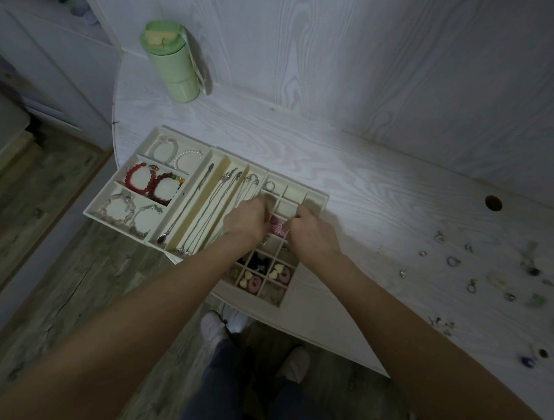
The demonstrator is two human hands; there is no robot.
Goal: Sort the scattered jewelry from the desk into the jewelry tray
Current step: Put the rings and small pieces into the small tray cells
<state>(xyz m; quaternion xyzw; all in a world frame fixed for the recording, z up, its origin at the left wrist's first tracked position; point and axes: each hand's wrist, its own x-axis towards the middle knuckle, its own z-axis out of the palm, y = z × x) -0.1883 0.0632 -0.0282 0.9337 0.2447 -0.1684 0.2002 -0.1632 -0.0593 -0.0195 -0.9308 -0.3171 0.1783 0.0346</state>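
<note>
The green bottle [172, 60] stands upright at the far left of the white wood-grain desk [381, 189], well apart from the jewelry tray [315, 200].

The tray lies at the near left of the desk, its near corner past the desk's edge. Its left section holds bead bracelets: pale and white ones in the far compartment, red bracelets [150, 182] in the middle one, clear ones in the near one. The middle section holds long slots with silver chain necklaces [212, 200] laid lengthwise. The right section is a grid of small cells. A ring [269, 186] sits in the far-left cell; pink items [277, 226] lie in a cell between the two hands; near cells hold dark, cream and pink pieces.

Both hands are over the grid section, close together but apart. The left hand [246, 219] has its fingers curled downward into the cells. The right hand [309, 230] is likewise curled, fingertips down at the cells. Whether either hand pinches a piece cannot be determined; the fingertips are hidden.

The scattered jewelry [476, 275], mostly rings and small pieces, lies on the desk at the right, well apart from the tray. A round hole [493, 203] is in the desk farther back.
</note>
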